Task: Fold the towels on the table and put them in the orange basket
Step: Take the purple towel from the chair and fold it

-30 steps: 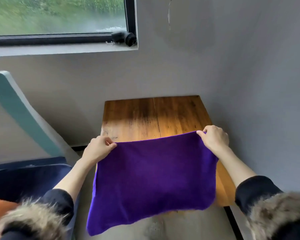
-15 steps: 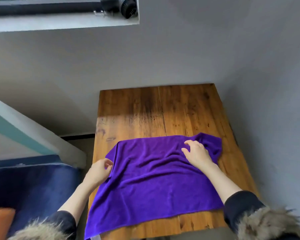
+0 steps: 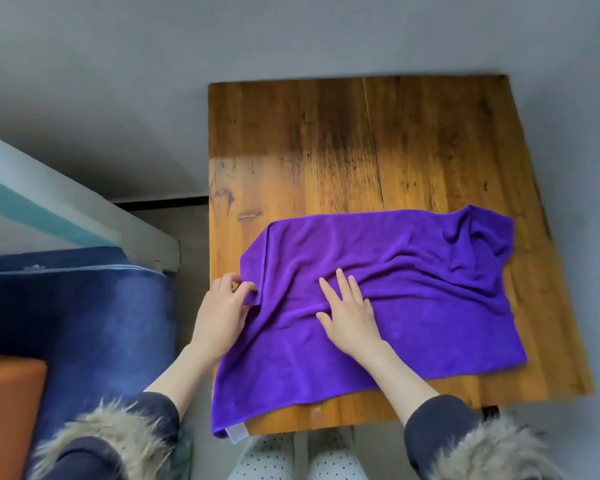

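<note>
Half a second earlier the right hand point(image 3: 350, 315) lay farther toward the far right corner of the purple towel point(image 3: 388, 299); now it rests flat near the towel's middle, fingers straight and spread, pressing the cloth without gripping it. Meanwhile the left hand point(image 3: 222, 311) pinches the towel's left edge between thumb and curled fingers, much as it did before, and the view has tipped further down. Spread across the near half of the wooden table point(image 3: 326, 143), the towel is rumpled: ridges run from the middle toward its bunched far right corner, and its near left corner, with a white label point(image 3: 237, 434), hangs off the table's front edge. Smoothing looks like the step in hand, so a good move would be to keep the left edge taut while the flat palm sweeps outward toward the bunched corner, then square the edges before any fold; pulling the overhanging corner back onto the wood first would help the halves line up. An orange shape point(image 3: 9, 410) at the lower left is cut off by the frame, and whether it is the basket cannot be told. No other towels are in view.
</note>
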